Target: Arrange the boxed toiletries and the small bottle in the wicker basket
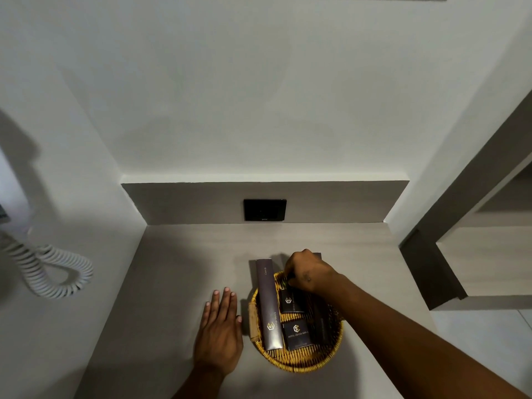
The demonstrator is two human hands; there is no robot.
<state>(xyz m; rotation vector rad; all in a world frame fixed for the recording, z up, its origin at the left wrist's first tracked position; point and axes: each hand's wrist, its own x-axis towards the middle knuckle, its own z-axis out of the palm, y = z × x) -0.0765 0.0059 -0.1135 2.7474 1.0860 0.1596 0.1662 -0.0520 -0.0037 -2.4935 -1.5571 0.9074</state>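
Note:
A round yellow wicker basket (299, 361) sits on the grey counter in front of me. A long dark comb box (268, 306) lies along its left side, its far end past the rim. Two small dark square boxes sit in the middle, one (291, 302) behind the other (298, 335). Another long dark box (321, 323) lies under my right forearm, mostly hidden. My right hand (308, 272) is over the basket's far rim, fingers pinched on a small dark bottle (286, 280), which is barely visible. My left hand (220, 332) rests flat on the counter just left of the basket.
A black wall socket plate (264, 210) sits in the low backsplash behind the basket. A white coiled phone cord (49, 272) hangs on the left wall. A dark frame and shelf edge (431, 266) border the counter on the right.

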